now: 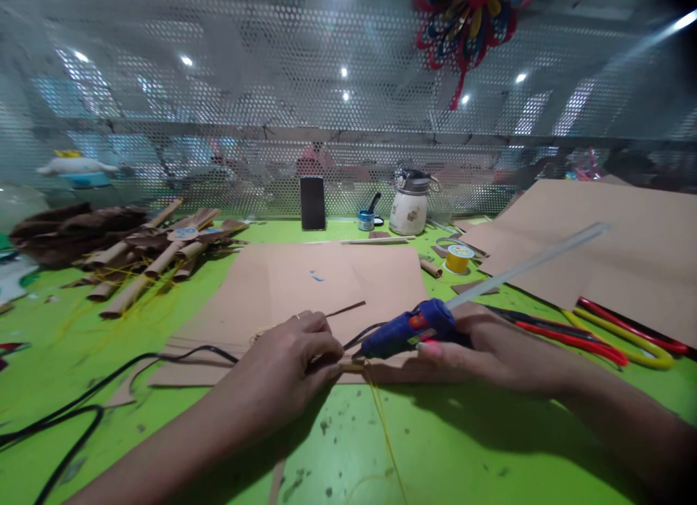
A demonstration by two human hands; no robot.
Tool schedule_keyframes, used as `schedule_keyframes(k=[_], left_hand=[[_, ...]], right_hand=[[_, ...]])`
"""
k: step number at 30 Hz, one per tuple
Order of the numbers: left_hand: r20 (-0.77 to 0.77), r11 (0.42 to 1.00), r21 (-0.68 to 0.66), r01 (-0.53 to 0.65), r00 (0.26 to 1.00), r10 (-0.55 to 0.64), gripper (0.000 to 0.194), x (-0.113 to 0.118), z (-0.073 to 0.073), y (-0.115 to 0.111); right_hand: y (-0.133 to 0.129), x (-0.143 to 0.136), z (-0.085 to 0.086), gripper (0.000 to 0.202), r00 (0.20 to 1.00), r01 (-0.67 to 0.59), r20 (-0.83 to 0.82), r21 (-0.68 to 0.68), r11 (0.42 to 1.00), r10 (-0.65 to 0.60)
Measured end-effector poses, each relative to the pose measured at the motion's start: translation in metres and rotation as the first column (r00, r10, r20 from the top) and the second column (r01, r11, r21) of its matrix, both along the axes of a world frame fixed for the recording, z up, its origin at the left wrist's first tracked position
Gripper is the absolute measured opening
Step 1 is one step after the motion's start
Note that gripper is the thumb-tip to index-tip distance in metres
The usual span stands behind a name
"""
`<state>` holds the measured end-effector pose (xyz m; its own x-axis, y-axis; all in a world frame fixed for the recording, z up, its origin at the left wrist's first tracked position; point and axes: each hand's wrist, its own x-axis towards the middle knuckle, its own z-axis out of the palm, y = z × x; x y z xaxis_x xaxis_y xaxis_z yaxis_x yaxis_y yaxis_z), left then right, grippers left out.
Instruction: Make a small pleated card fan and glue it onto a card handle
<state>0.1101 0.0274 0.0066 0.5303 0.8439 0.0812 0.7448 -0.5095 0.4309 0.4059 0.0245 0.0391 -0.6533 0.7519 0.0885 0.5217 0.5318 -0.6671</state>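
My right hand (484,349) is closed round a blue hot glue gun (406,328) whose nozzle points left and down. A long clear glue stick (536,264) sticks out of its back end. My left hand (294,349) is pinched on a small brown paper strip (353,368), close to the nozzle. Whether the nozzle touches the strip, I cannot tell. Yellow thread (384,418) hangs from the strip down onto the green table (435,447). Under both hands lie stacked sheets of brown paper (381,273); the top one carries a small blue mark.
Rolled paper tubes (155,262) with yellow threads lie at the left. A black cable (136,360) crosses the left side. Behind stand a dark phone-like slab (312,204), a paint jar (366,219) and a white bottle (409,209). A yellow thread spool (458,259) and scissors-like red handles (571,342) are right.
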Motion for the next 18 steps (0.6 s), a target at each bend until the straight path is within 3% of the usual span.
schedule_keyframes(k=[8,18], left_hand=[[0.010,1.000,0.001,0.017,1.000,-0.017,0.025,-0.0028,-0.0006,0.0010],[0.014,1.000,0.012,0.015,1.000,-0.015,0.024,-0.0012,0.0022,-0.0013]], right_hand=[[0.0015,-0.0019,-0.0041,0.036,1.000,0.004,0.000,-0.028,1.000,-0.004],[-0.0027,-0.0026,0.0025,0.036,0.999,0.014,0.036,-0.048,0.999,-0.012]])
